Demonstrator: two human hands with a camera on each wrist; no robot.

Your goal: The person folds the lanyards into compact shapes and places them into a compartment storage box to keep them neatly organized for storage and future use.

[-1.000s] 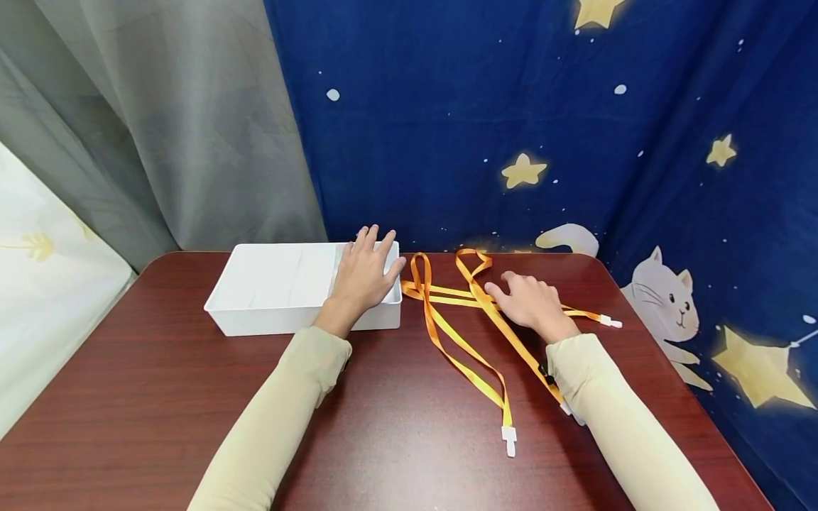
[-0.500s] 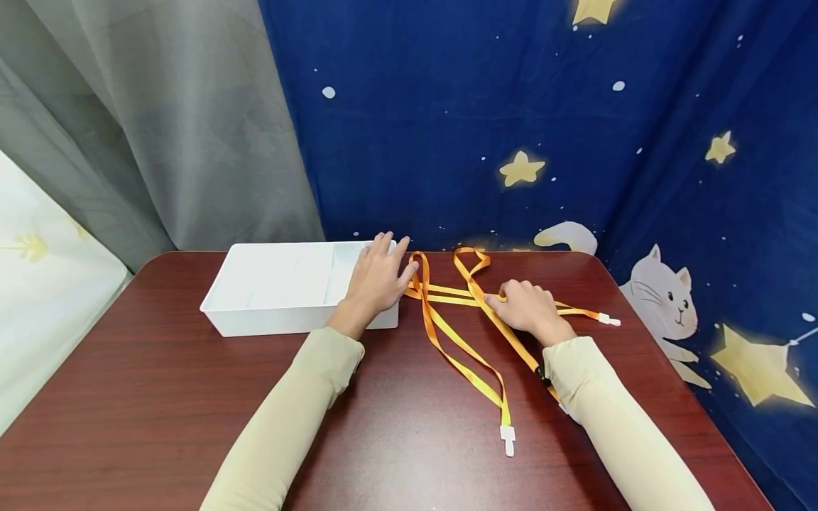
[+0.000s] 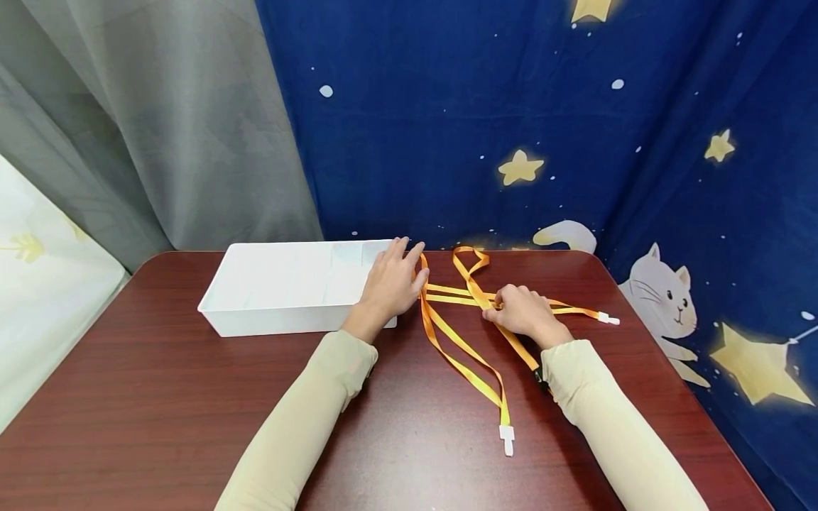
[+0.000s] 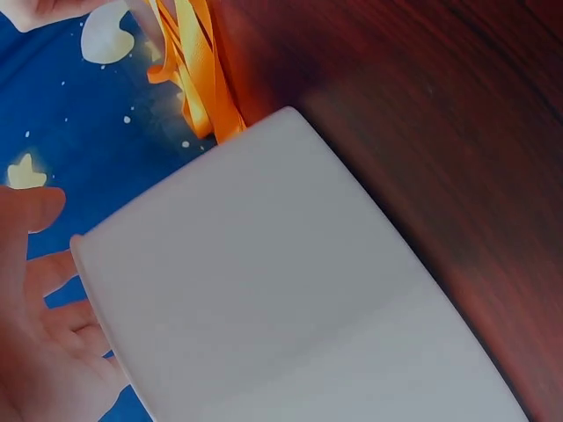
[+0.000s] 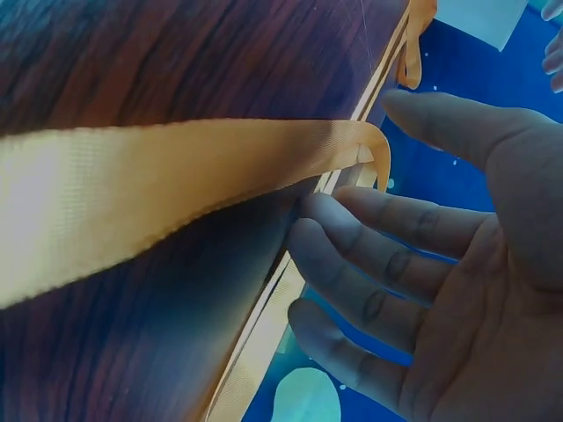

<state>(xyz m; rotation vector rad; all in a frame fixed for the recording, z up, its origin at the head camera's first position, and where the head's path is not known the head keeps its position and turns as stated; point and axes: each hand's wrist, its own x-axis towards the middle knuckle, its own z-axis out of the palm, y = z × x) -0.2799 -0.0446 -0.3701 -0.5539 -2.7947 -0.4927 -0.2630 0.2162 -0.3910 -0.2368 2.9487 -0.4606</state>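
Three yellow-orange lanyards lie on the table. One lanyard (image 3: 505,413) runs toward me and ends in a white clip (image 3: 507,434). Another lanyard (image 3: 520,348), with a black buckle, slants under my right hand (image 3: 522,309). The third lanyard (image 3: 447,299) lies crosswise beneath them. In the right wrist view, my right fingers bend loosely by the wide strap (image 5: 176,185), the thumb apart from them. My left hand (image 3: 391,284) is spread over the right end of a white box (image 3: 287,321), thumb beside the first lanyard's loop; it grips nothing visible.
The white box, with low dividers inside, stands at the back left of the brown table (image 3: 128,397). A blue curtain (image 3: 409,142) with stars and a grey curtain (image 3: 211,142) hang right behind the table's back edge.
My left hand has moved right, from over the box to its right end beside the lanyard loop. My right hand has lowered slightly onto the slanting lanyard, its fingers bending more.
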